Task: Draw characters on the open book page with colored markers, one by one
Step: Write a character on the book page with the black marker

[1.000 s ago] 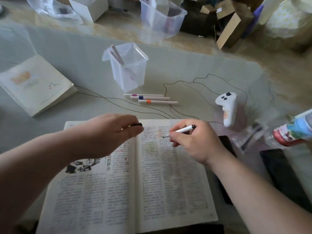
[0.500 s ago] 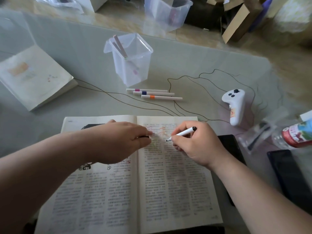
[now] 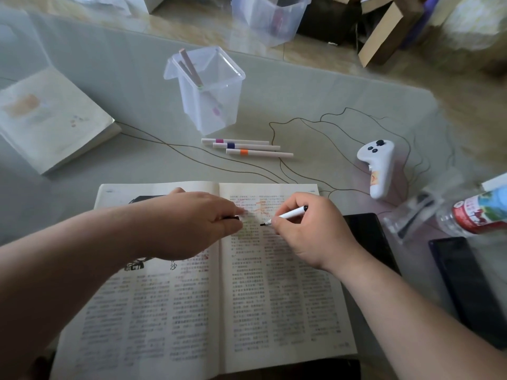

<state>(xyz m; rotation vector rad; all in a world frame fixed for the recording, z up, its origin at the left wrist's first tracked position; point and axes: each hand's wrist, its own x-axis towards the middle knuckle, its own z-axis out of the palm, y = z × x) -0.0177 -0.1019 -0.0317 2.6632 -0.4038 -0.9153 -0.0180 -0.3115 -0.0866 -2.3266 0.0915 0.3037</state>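
An open book [image 3: 288, 303] with printed text lies on the table in front of me. My right hand [image 3: 310, 231] grips a white marker with a black tip [image 3: 288, 215], its tip touching the upper part of the right page beside faint orange and green drawn marks [image 3: 259, 207]. My left hand [image 3: 192, 223] rests across the book's spine and pinches a small black cap [image 3: 231, 218]. Three capped markers, with pink [image 3: 236, 141], purple [image 3: 247, 146] and orange [image 3: 259, 153] bands, lie in a row beyond the book.
A clear plastic cup [image 3: 211, 89] holding markers stands behind the row. A closed book [image 3: 52, 119] lies at left, a white controller [image 3: 380, 168] at right, a plastic bottle [image 3: 477, 212] and dark phones [image 3: 472, 283] at far right. Boxes sit on the floor beyond.
The marker tip has come down from above the page onto the right page. My left hand has settled lower onto the spine with the cap.
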